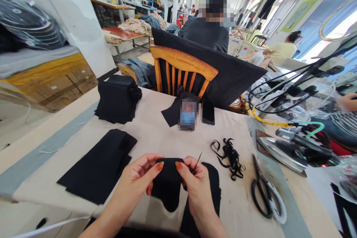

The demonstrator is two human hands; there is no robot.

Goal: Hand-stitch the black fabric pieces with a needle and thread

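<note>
My left hand [142, 176] and my right hand [196, 178] pinch the upper corners of a small black fabric piece [169, 184], thumbs on its near face. Its lower edge hangs in a rounded point. A thin pointed metal tool [198, 159] sticks up from among my right fingers; the rest of it is hidden. Partly under my right forearm lies a black fabric stack [213, 182]. To the left of my left hand are flat black fabric panels [96, 167]. Curled black fabric strips [232, 158] lie to the right of my right hand.
Large scissors [267, 189] and an iron [290, 152] on its rest stand at the right. Toward the back are a tall black fabric pile [118, 98], a phone [208, 112] and another phone with a lit screen [187, 115]. Beyond the wooden chair [184, 63] sits a person.
</note>
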